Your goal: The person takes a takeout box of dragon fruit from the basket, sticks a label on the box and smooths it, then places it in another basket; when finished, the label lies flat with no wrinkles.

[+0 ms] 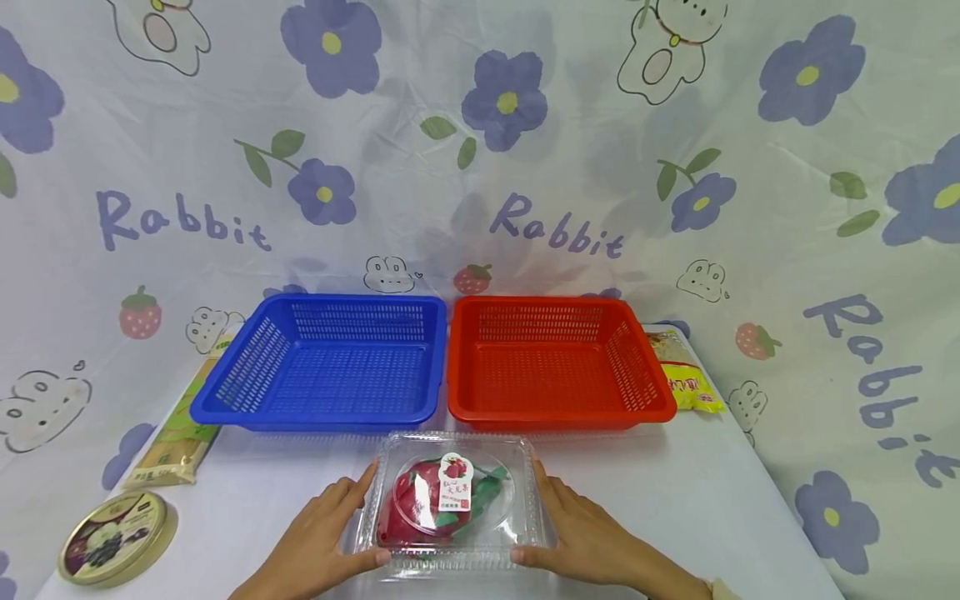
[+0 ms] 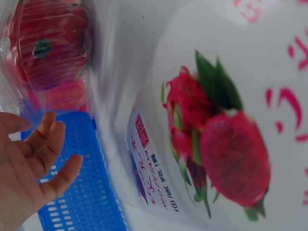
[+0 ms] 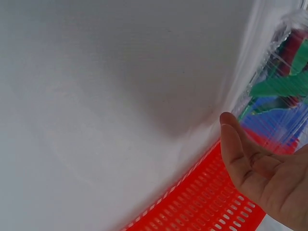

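Observation:
A clear plastic clamshell box (image 1: pixel 487 533) with a white label (image 1: pixel 455 482) sits at the front of the table. Inside it show red dragon fruit (image 1: pixel 411 504) and green leaves. My left hand (image 1: pixel 318 533) lies along the box's left side, thumb near its front left corner. On the opposite side, my right hand (image 1: pixel 581 529) has its fingers stretched along the edge and its thumb at the front corner. Loosely bent, spread fingers (image 2: pixel 57 144) show beside the box in the left wrist view. In the right wrist view the fingertips (image 3: pixel 227 120) are right at the box's edge.
Behind the box stand a blue basket (image 1: pixel 431 400) and a red basket (image 1: pixel 459 400) side by side. A round gold tin (image 1: pixel 112 537) and a green-yellow packet (image 1: pixel 172 442) lie at left. Another yellow packet (image 1: pixel 690 383) is at right. A patterned curtain (image 1: pixel 420 208) hangs behind.

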`<state>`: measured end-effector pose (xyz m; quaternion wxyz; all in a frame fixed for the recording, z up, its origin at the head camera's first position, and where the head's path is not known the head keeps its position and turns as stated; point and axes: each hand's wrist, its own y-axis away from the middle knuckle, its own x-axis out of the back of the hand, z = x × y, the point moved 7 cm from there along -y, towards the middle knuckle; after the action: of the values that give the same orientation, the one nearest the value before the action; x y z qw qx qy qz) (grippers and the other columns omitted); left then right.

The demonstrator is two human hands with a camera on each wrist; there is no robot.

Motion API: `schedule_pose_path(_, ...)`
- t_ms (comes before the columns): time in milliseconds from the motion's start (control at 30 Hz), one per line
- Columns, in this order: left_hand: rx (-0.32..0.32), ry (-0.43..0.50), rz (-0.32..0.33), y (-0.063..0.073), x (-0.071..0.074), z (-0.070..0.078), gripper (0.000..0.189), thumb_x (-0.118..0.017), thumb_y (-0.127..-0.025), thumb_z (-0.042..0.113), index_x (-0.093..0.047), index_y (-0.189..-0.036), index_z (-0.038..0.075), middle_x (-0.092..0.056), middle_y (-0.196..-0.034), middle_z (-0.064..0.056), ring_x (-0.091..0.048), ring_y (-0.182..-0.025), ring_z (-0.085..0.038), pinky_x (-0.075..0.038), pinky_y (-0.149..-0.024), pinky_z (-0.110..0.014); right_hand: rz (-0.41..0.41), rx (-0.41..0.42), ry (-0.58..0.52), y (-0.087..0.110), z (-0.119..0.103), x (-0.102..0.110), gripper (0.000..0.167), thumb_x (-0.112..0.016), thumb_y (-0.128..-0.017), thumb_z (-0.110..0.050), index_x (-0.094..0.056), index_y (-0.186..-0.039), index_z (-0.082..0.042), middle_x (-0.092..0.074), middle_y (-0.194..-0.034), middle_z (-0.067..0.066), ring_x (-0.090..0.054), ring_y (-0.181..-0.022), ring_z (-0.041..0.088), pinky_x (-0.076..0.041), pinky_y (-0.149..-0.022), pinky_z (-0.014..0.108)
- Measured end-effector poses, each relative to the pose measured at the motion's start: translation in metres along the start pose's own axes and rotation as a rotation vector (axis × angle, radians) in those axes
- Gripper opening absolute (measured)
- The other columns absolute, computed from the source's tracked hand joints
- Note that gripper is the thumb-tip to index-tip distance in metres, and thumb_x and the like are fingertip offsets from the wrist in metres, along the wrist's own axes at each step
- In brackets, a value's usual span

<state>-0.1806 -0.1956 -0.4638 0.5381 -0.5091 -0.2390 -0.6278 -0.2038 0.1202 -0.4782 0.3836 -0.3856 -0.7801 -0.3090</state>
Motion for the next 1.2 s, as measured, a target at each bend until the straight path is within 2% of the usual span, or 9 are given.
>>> schedule_pose_path(100, 0.028, 0.033, -0.101, 0.001, -0.005, -0.001, 0.109, -0.077, -0.073, 0.059, -0.019, -0.16, 0.027, -0.057, -0.116, 0.007, -0.061, -0.1, -0.012, -0.053, -0.078, -0.044, -0.011, -0.003, -0.007, -0.001, 0.001, -0.002, 0.118, -0.058, -0.082, -0.075, 0.005, -0.16, -0.012, -0.037, -0.153, 0.024, -0.049, -0.129, 0.043, -0.041, -0.098, 0.068)
schedule_pose_path(233, 0.093, 0.096, -0.239, 0.003, -0.012, -0.001, 0.113, -0.072, -0.077, 0.061, -0.005, -0.161, 0.029, -0.055, -0.136, -0.006, -0.065, -0.109, -0.032, -0.055, -0.08, -0.055, -0.007, 0.011, -0.007, -0.001, 0.002, -0.005, 0.124, -0.06, -0.078, -0.078, 0.007, -0.16, -0.012, -0.038, -0.153, 0.023, -0.053, -0.125, 0.041, -0.045, -0.096, 0.065)
schedule_pose_path(367, 0.164, 0.142, -0.312, 0.004, -0.019, -0.003, 0.116, -0.07, -0.076, 0.067, -0.003, -0.161, 0.025, -0.047, -0.148, -0.019, -0.058, -0.118, -0.046, -0.051, -0.085, -0.064, -0.001, 0.02, -0.001, -0.002, 0.003, -0.009, 0.132, -0.063, -0.073, -0.08, 0.01, -0.159, -0.012, -0.04, -0.152, 0.021, -0.054, -0.123, 0.039, -0.045, -0.095, 0.064)
schedule_pose_path(500, 0.223, 0.147, -0.376, 0.003, -0.024, -0.004, 0.123, -0.066, -0.072, 0.076, 0.0, -0.161, 0.022, -0.042, -0.152, -0.021, -0.056, -0.121, -0.048, -0.05, -0.088, -0.065, 0.016, 0.025, 0.02, -0.003, 0.002, -0.014, 0.134, -0.062, -0.071, -0.082, 0.008, -0.159, -0.01, -0.044, -0.149, 0.016, -0.054, -0.122, 0.033, -0.045, -0.096, 0.062)
schedule_pose_path(667, 0.241, 0.117, -0.382, 0.002, -0.026, 0.0, 0.128, -0.064, -0.071, 0.079, 0.008, -0.16, 0.021, -0.042, -0.153, -0.02, -0.058, -0.121, -0.046, -0.052, -0.088, -0.061, 0.018, 0.015, 0.024, -0.005, 0.003, -0.018, 0.133, -0.059, -0.071, -0.084, 0.007, -0.159, -0.009, -0.042, -0.151, 0.014, -0.05, -0.127, 0.032, -0.044, -0.099, 0.061)
schedule_pose_path(800, 0.253, 0.1, -0.375, 0.003, -0.025, 0.005, 0.131, -0.065, -0.071, 0.079, 0.011, -0.16, 0.02, -0.048, -0.147, -0.022, -0.063, -0.114, -0.044, -0.054, -0.086, -0.059, 0.045, 0.032, 0.043, -0.006, 0.001, -0.018, 0.134, -0.059, -0.07, -0.085, 0.008, -0.159, -0.011, -0.047, -0.147, 0.011, -0.053, -0.123, 0.028, -0.046, -0.097, 0.058)
schedule_pose_path(967, 0.281, 0.134, -0.381, 0.004, -0.023, 0.011, 0.133, -0.069, -0.07, 0.076, 0.011, -0.159, 0.019, -0.05, -0.144, -0.025, -0.064, -0.108, -0.045, -0.053, -0.086, -0.061, 0.059, 0.049, 0.014, -0.008, -0.002, -0.019, 0.135, -0.061, -0.07, -0.084, 0.011, -0.159, -0.013, -0.051, -0.142, 0.008, -0.055, -0.119, 0.026, -0.049, -0.095, 0.056)
schedule_pose_path(1200, 0.263, 0.167, -0.337, 0.004, -0.018, 0.017, 0.135, -0.073, -0.068, 0.075, 0.01, -0.16, 0.021, -0.048, -0.147, -0.022, -0.065, -0.108, -0.043, -0.053, -0.086, -0.059, 0.049, 0.071, -0.05, -0.008, -0.006, -0.02, 0.137, -0.066, -0.071, -0.078, 0.016, -0.158, -0.011, -0.05, -0.145, 0.013, -0.058, -0.12, 0.03, -0.053, -0.089, 0.056)
